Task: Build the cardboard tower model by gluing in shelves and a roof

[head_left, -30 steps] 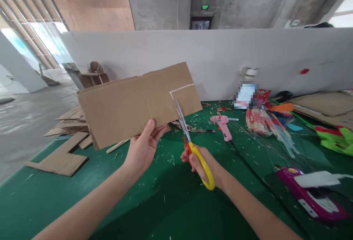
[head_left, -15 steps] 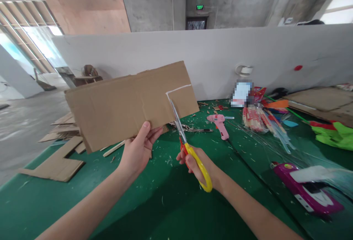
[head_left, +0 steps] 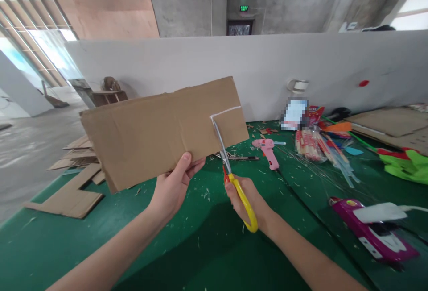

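Note:
My left hand [head_left: 175, 181] pinches the lower edge of a brown cardboard sheet [head_left: 150, 135], thumb in front and fingers behind. The sheet is held up, tilted, above the table. My right hand [head_left: 245, 197] grips scissors [head_left: 242, 197] with yellow and red handles. Their blades straddle the sheet's lower edge and lie along a white line, the tip near the corner where that line turns toward the right edge. Part of the blades is hidden behind the cardboard.
A pink glue gun [head_left: 268, 150] lies on the green table [head_left: 160, 251] to the right. Beyond it are bagged sticks [head_left: 309, 143] and a blurred phone [head_left: 294, 114]. A purple power strip [head_left: 374, 230] lies at right, cut cardboard [head_left: 73, 195] at left. A white partition [head_left: 200, 61] stands behind.
The cardboard and my left hand have shifted a little to the right and slightly down. The scissors have moved slightly right with the sheet, and their blades look closer together.

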Action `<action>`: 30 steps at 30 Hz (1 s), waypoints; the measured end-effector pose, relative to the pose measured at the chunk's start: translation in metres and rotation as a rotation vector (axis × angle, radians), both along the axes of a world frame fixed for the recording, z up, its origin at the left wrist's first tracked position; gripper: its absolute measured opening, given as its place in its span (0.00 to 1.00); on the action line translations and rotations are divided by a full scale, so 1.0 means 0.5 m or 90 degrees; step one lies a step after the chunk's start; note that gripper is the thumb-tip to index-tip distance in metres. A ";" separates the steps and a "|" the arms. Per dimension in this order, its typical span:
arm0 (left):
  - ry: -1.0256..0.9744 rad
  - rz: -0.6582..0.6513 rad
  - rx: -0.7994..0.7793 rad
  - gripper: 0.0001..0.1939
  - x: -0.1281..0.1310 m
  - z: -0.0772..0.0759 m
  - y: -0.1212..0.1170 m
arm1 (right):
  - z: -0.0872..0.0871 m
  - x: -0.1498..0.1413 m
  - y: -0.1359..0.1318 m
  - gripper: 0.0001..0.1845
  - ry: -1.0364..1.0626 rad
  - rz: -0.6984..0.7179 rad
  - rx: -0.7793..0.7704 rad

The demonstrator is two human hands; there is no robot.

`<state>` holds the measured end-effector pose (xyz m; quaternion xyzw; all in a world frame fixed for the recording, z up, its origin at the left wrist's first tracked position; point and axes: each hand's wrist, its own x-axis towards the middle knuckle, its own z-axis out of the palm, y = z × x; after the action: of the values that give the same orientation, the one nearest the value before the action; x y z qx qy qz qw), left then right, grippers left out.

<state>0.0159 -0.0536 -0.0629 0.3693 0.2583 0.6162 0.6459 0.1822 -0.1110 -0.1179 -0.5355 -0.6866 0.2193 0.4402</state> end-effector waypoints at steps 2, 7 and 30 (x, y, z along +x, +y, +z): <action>0.004 -0.002 0.002 0.14 0.000 -0.002 -0.001 | -0.003 0.001 0.002 0.25 -0.028 -0.018 0.019; 0.006 -0.004 -0.006 0.13 0.002 -0.004 -0.001 | -0.002 0.001 0.004 0.24 -0.078 -0.048 0.053; -0.034 -0.014 -0.030 0.12 0.002 -0.002 0.002 | -0.005 0.008 0.001 0.29 -0.023 0.043 0.012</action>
<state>0.0170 -0.0524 -0.0641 0.3403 0.2508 0.6125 0.6679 0.1861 -0.1103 -0.1206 -0.5118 -0.7142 0.2177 0.4249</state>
